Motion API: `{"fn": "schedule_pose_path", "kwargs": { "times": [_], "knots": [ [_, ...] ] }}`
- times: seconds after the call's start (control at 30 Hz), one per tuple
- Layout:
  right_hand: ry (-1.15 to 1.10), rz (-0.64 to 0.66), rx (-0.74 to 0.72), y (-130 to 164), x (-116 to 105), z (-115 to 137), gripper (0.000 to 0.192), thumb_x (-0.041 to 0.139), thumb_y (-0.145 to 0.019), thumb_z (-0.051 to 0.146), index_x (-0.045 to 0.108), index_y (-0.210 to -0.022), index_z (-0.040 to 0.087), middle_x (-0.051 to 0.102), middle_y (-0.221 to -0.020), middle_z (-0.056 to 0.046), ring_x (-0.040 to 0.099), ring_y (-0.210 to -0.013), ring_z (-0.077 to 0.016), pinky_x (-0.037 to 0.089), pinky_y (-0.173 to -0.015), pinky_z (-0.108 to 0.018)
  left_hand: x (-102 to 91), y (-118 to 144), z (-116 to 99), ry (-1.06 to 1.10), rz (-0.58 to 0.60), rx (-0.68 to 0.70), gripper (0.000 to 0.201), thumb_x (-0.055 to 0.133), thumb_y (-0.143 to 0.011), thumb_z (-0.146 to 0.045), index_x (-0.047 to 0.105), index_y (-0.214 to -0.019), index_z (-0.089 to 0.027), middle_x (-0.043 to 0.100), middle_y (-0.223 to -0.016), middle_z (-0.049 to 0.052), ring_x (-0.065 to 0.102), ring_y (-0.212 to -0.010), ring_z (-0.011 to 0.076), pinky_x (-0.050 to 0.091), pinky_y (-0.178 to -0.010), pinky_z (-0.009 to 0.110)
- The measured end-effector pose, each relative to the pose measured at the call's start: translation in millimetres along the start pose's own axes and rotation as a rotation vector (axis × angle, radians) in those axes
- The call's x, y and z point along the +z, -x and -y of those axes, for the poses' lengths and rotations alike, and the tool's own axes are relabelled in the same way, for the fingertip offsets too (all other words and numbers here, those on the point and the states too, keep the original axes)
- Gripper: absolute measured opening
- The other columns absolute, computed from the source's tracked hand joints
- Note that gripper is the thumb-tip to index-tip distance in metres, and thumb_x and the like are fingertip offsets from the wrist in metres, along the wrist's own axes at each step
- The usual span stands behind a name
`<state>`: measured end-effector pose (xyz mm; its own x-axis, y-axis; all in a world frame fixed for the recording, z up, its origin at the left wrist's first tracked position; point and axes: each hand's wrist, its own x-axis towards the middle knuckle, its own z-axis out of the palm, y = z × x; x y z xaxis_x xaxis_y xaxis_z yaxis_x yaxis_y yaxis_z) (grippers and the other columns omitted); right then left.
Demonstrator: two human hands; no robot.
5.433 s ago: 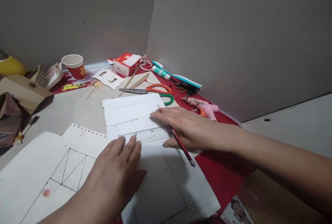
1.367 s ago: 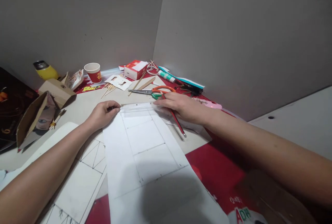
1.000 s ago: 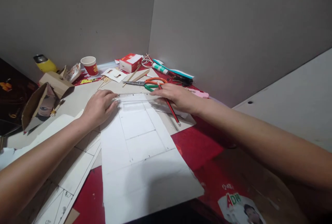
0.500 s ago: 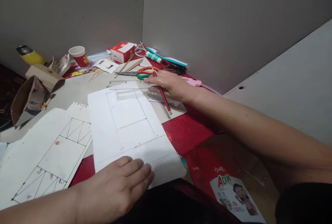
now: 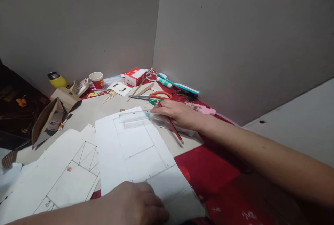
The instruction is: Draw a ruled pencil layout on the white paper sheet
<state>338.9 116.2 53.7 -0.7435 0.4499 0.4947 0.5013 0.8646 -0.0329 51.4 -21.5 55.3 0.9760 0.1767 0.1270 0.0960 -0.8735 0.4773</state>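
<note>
The worktop [image 5: 86,108] fills a corner between two grey walls, part bare and pale, part covered by a red cloth [image 5: 208,169]. Largest on it is a white sheet of paper [image 5: 117,155] with pencilled rectangles, lying lengthwise away from the person. Just to its left, partly under it, lies a second sheet [image 5: 60,179] torn from a spiral pad, ruled with triangles.

The left hand [image 5: 135,204] rests flat on the near end of the white sheet, palm down, fingers loosely curled and pressing the paper, gripping nothing. The right hand [image 5: 177,113] reaches to the far right corner of that sheet; its fingertips touch the end of a clear ruler [image 5: 133,116] that lies across the sheet's far end. A red pencil [image 5: 171,124] is tucked between the fingers of that hand, its tip pointing back toward the person over the worktop.

Beyond the right hand lie scissors with orange handles [image 5: 152,96], and a second pair with green handles peeks out just beside the fingertips. Against the back wall stand a red and white box [image 5: 134,76], a red paper cup [image 5: 97,80] and a yellow bottle [image 5: 57,80]. Open cardboard boxes [image 5: 52,113] sit at the left. A pink glue gun [image 5: 202,109] lies right of the hand.
</note>
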Motion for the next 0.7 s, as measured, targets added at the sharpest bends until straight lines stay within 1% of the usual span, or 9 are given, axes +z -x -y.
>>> {"fn": "schedule_pose_path", "kwargs": {
  "times": [0.1,0.2,0.27,0.33,0.47,0.53,0.63,0.67,0.7],
  "knots": [
    [-0.024,0.024,0.017,-5.4,7.7,-4.2,0.028,0.046,-0.106,0.028,0.066,-0.123,0.019,0.068,-0.094,-0.010,0.062,-0.085,-0.0212,0.053,-0.072,-0.034,-23.7,-1.7,19.4,0.084,-0.166,-0.112,0.025,0.046,-0.103,-0.022,0.067,-0.117,-0.025,0.078,-0.100,0.005,0.074,-0.086,0.0168,0.059,-0.072,0.024],
    [-0.051,0.023,0.047,-11.4,12.0,-9.6,0.027,0.048,-0.106,0.031,0.066,-0.123,0.019,0.068,-0.095,-0.010,0.062,-0.085,-0.0203,0.053,-0.072,-0.032,-52.9,5.5,45.8,-0.020,-0.498,-0.126,0.026,0.049,-0.098,-0.015,0.065,-0.118,-0.023,0.078,-0.094,0.005,0.073,-0.083,0.0164,0.060,-0.073,0.027],
    [-0.068,0.015,0.051,-14.6,12.3,-13.8,0.028,0.048,-0.106,0.031,0.065,-0.124,0.018,0.069,-0.098,-0.011,0.063,-0.088,-0.0211,0.054,-0.075,-0.034,-69.2,15.5,66.3,-0.133,-0.657,-0.235,0.022,0.054,-0.096,-0.015,0.067,-0.111,-0.024,0.079,-0.098,0.003,0.074,-0.089,0.0157,0.060,-0.079,0.027],
    [-0.076,0.003,0.035,-16.0,10.8,-16.8,0.027,0.048,-0.106,0.030,0.064,-0.123,0.017,0.070,-0.099,-0.012,0.063,-0.090,-0.0224,0.054,-0.077,-0.036,-80.9,27.8,84.0,-0.175,-0.732,-0.369,0.017,0.057,-0.096,-0.015,0.069,-0.105,-0.022,0.078,-0.097,0.004,0.074,-0.088,0.0162,0.059,-0.079,0.027],
    [-0.074,-0.011,0.009,-14.1,3.8,-12.5,0.025,0.049,-0.105,0.027,0.063,-0.124,0.018,0.070,-0.102,-0.013,0.065,-0.091,-0.0229,0.055,-0.078,-0.037,-92.7,46.1,91.1,-0.211,-0.776,-0.548,0.010,0.063,-0.096,-0.024,0.072,-0.097,-0.022,0.077,-0.090,0.002,0.072,-0.078,0.0159,0.057,-0.064,0.024],
    [-0.103,0.001,0.018,-12.6,-0.4,-6.1,0.025,0.048,-0.106,0.026,0.062,-0.126,0.020,0.070,-0.106,-0.012,0.066,-0.094,-0.0219,0.055,-0.079,-0.035,-95.3,47.6,76.3,-0.213,-0.802,-0.599,0.011,0.063,-0.096,-0.029,0.073,-0.098,-0.025,0.078,-0.091,0.000,0.072,-0.077,0.0161,0.058,-0.064,0.025],
    [-0.133,0.003,0.027,-12.5,-5.0,2.0,0.026,0.047,-0.106,0.026,0.060,-0.129,0.023,0.071,-0.109,-0.011,0.067,-0.096,-0.0212,0.055,-0.081,-0.035,-92.9,43.5,38.4,-0.176,-0.808,-0.664,0.014,0.063,-0.096,-0.035,0.072,-0.107,-0.036,0.079,-0.096,-0.006,0.074,-0.077,0.0159,0.061,-0.066,0.027],
    [-0.129,-0.005,0.032,-13.2,-5.8,3.5,0.026,0.046,-0.106,0.026,0.060,-0.129,0.024,0.071,-0.109,-0.010,0.067,-0.095,-0.0213,0.055,-0.081,-0.035,-89.4,42.0,24.8,-0.137,-0.704,-0.660,0.020,0.061,-0.097,-0.034,0.071,-0.113,-0.041,0.079,-0.094,-0.007,0.074,-0.074,0.0161,0.061,-0.060,0.027],
    [-0.121,-0.013,0.037,-14.3,-6.1,4.4,0.026,0.046,-0.106,0.027,0.060,-0.128,0.024,0.071,-0.109,-0.010,0.067,-0.094,-0.0216,0.055,-0.080,-0.036,-84.3,40.9,12.3,-0.127,-0.510,-0.550,0.027,0.055,-0.101,-0.032,0.068,-0.119,-0.047,0.078,-0.091,-0.007,0.073,-0.071,0.0163,0.059,-0.054,0.027]
  ]
}}
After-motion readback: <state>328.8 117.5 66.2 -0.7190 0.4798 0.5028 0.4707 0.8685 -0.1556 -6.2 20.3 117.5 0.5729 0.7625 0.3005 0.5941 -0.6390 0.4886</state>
